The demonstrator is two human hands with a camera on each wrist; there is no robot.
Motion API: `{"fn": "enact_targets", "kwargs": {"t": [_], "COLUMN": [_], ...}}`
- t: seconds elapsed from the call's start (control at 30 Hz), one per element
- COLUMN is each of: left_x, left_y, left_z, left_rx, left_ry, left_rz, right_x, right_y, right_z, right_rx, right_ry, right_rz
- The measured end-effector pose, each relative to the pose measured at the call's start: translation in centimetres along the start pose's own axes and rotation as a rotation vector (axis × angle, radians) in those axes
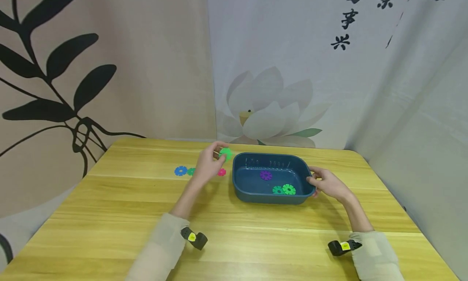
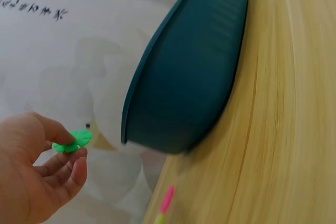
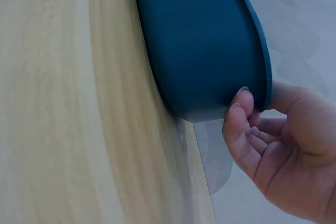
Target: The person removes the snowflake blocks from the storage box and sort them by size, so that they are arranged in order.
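Wooden table (image 1: 256, 244) under everything. One blue tub (image 1: 270, 199), long axis left to right: near end just right of the left hand (image 1: 209, 163), far end gripped at the rim by the right hand (image 1: 327, 183). Left hand pinches one green disc (image 1: 226, 153), raised, outside the tub. Between the hands, in the tub, three: purple disc (image 1: 266, 175), teal disc (image 1: 277, 190), light-green disc (image 1: 289, 189). On the table, left of left hand: blue disc (image 1: 180, 171), second teal disc (image 1: 191, 171); right of its wrist, pink disc (image 1: 222, 172). Full row count hidden.
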State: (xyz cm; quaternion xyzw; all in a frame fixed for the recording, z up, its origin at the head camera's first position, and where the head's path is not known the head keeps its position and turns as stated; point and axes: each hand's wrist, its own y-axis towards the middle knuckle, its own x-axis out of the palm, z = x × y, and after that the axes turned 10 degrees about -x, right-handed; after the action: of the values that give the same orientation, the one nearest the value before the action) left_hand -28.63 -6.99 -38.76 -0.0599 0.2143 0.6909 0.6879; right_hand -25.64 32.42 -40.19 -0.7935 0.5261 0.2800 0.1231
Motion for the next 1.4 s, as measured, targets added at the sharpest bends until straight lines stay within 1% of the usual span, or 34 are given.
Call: {"fn": "enact_targets", "kwargs": {"t": [0.3, 0.43, 0.57, 0.7, 0.87, 1.1, 1.23, 1.4], "left_x": [-2.7, -4.1, -5.5, -6.9, -8.9, -11.5, -12.5, -13.1], "left_y": [0.3, 0.2, 0.2, 0.0, -0.3, -0.9, -1.2, -1.4], "left_z": [-2.5, -3.5, -4.7, -6.0, -7.0, -8.3, -8.8, -9.6], "left_rx": [-0.060, -0.085, -0.124, -0.154, -0.180, -0.261, -0.281, -0.339], "left_ry": [0.022, 0.036, 0.055, 0.084, 0.137, 0.193, 0.211, 0.212], "left_rz": [0.034, 0.044, 0.049, 0.066, 0.095, 0.116, 0.114, 0.078], "right_x": [0.0, 0.0, 0.0, 0.0, 0.0, 0.0, -0.1, 0.0], "right_y": [0.0, 0.0, 0.1, 0.1, 0.1, 0.1, 0.1, 0.0], "right_z": [-0.2, -0.1, 0.0, 0.0, -0.1, 0.0, 0.2, 0.2], "right_rx": [0.011, 0.015, 0.018, 0.014, 0.003, -0.005, 0.001, 0.009], "right_ry": [0.014, -0.001, -0.012, 0.001, 0.002, -0.005, -0.008, -0.006], "right_rz": [0.004, 0.005, 0.007, 0.004, 0.002, -0.003, 0.000, 0.001]}}
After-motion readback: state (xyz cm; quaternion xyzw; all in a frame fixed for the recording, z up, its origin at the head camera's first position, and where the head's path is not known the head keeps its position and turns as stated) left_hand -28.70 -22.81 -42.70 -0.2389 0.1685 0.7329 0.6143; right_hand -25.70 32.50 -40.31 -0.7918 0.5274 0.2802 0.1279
